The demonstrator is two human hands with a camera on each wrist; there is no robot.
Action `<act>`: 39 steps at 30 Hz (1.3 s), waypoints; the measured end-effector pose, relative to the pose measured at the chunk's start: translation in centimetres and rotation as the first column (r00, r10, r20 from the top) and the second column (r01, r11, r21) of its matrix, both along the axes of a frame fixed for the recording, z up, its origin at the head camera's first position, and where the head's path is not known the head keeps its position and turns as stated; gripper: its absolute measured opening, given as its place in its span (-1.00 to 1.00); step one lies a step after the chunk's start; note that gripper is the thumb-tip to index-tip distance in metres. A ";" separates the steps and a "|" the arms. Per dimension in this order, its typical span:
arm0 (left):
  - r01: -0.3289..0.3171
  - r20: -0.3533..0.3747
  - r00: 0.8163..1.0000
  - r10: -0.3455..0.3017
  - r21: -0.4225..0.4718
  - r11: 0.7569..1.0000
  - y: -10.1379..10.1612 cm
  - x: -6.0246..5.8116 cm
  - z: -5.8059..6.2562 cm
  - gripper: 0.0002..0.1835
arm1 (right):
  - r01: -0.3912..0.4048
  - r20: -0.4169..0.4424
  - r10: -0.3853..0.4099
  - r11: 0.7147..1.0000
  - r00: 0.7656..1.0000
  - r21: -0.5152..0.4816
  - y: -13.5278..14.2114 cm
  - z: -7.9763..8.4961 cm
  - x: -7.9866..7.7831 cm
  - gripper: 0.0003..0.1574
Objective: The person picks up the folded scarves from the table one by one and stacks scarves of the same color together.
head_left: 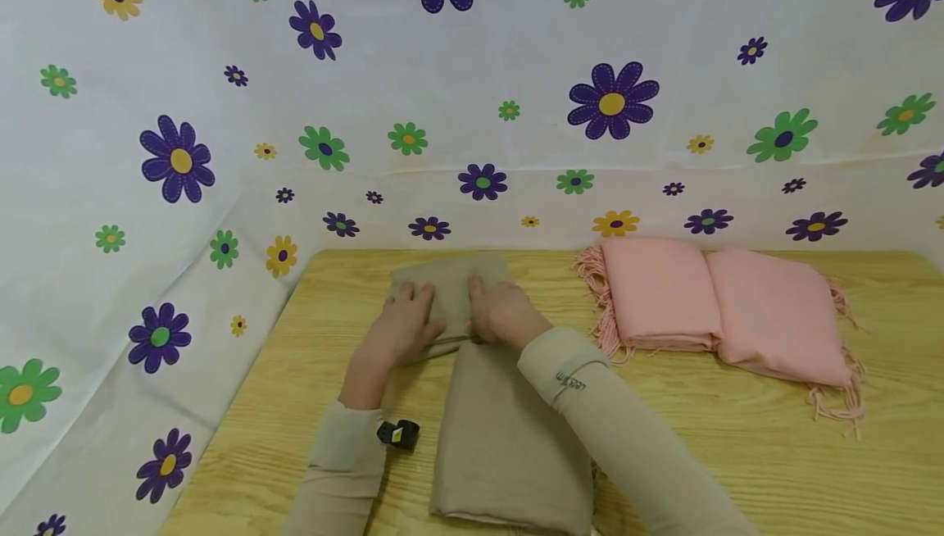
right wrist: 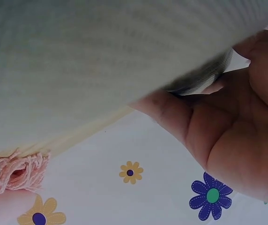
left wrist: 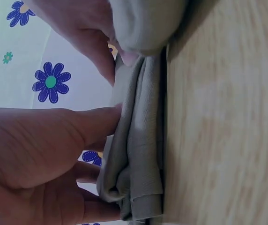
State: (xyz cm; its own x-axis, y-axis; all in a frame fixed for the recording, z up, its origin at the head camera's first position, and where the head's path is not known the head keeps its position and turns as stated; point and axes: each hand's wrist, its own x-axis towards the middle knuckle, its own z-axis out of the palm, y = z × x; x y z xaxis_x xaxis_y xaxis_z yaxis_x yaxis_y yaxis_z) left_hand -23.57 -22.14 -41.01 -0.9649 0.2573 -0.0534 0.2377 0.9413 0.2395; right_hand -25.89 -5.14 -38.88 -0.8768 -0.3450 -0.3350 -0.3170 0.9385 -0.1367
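Observation:
A folded beige-grey scarf (head_left: 451, 311) lies near the table's back edge. My left hand (head_left: 398, 327) rests on its left side with the fingers spread; in the left wrist view the thumb touches the layered front edge of the cloth (left wrist: 143, 140). On its right side presses my right hand (head_left: 509, 312), its index finger laid forward along the cloth. A larger folded beige-grey scarf (head_left: 509, 446) lies in front, meeting the first one's near edge. In the right wrist view beige-grey cloth (right wrist: 78, 70) hides part of the right hand's fingers.
Two folded pink fringed scarves (head_left: 660, 294) (head_left: 782, 319) lie side by side at the back right of the wooden table (head_left: 686, 438). A flower-printed white sheet (head_left: 531, 44) hangs behind and on the left. A small black device (head_left: 399, 435) sits at the left wrist.

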 end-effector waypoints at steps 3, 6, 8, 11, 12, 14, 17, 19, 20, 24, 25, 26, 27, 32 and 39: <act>0.020 -0.005 1.000 -0.020 0.010 1.000 -0.2 -0.2 0.0 -0.36 | 0.011 0.000 -0.011 1.000 1.000 -0.003 -0.1 0.1 0.1 0.00; 0.032 0.002 0.999 -0.032 0.018 0.999 -0.4 -0.4 -0.2 -0.34 | 0.037 0.016 -0.037 0.999 0.999 0.001 -0.3 0.2 0.2 0.00; 0.039 0.006 0.999 -0.039 0.021 0.999 -0.5 -0.5 -0.2 -0.33 | 0.056 0.031 -0.056 0.998 0.998 0.001 -0.5 0.2 0.2 0.00; 0.036 0.015 0.999 -0.036 0.028 0.999 -0.7 -0.6 -0.3 -0.32 | 0.077 0.048 -0.077 0.997 0.996 -0.004 -0.8 0.1 0.1 0.00; 0.034 0.018 0.999 -0.034 0.031 0.999 -0.7 -0.7 -0.3 -0.32 | 0.081 0.050 -0.080 0.997 0.996 -0.002 -0.9 0.1 0.1 0.00; 0.028 0.031 0.999 -0.029 0.040 0.999 -0.8 -0.7 -0.2 -0.31 | 0.094 0.055 -0.093 0.996 0.994 -0.006 -1.0 0.1 0.1 0.01; 0.035 0.043 0.998 -0.037 0.049 0.998 -0.8 -0.8 0.0 -0.31 | 0.111 0.056 -0.111 0.994 0.992 -0.003 -1.0 0.1 0.1 0.01; 0.040 0.052 0.998 -0.043 0.057 0.998 -0.8 -0.8 0.1 -0.30 | 0.118 0.057 -0.118 0.993 0.991 -0.004 -1.1 0.1 0.2 0.01; 0.044 0.053 0.997 -0.047 0.059 0.997 -0.8 -0.9 0.2 -0.29 | 0.119 0.057 -0.119 0.993 0.991 -0.002 -1.1 0.2 0.3 0.01; 0.061 0.048 0.997 -0.064 0.066 0.996 -0.9 -1.1 0.2 -0.30 | 0.127 0.052 -0.127 0.992 0.991 0.002 -1.2 0.4 0.4 0.02; 0.067 0.043 0.997 -0.070 0.065 0.996 -1.0 -1.2 0.2 -0.30 | 0.129 0.050 -0.129 0.992 0.990 0.006 -1.2 0.4 0.5 0.02; 0.070 0.041 0.997 -0.072 0.067 0.995 -1.0 -1.2 0.2 -0.30 | 0.133 0.049 -0.133 0.991 0.990 0.008 -1.2 0.4 0.5 0.02; 0.075 0.039 0.996 -0.077 0.069 0.995 -1.0 -1.3 0.2 -0.31 | 0.134 0.047 -0.135 0.991 0.990 0.013 -1.3 0.4 0.5 0.02; 0.091 0.039 0.995 -0.094 0.084 0.992 -1.0 -1.6 0.3 -0.31 | 0.137 0.041 -0.138 0.990 0.990 0.025 -1.3 0.2 0.5 0.02; 0.099 0.065 0.992 -0.105 0.088 0.991 -1.0 -2.1 0.2 -0.30 | 0.162 0.047 -0.162 0.987 0.986 0.006 -1.1 0.1 0.5 0.03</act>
State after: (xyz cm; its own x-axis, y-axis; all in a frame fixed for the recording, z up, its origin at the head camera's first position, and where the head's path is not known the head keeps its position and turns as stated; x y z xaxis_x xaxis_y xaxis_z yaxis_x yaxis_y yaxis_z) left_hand -25.71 -23.14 -40.84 -0.9280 0.3609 -0.0930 0.3119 0.8886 0.3363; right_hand -25.40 -6.19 -38.77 -0.9043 -0.1989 -0.3776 -0.1540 0.9772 -0.1460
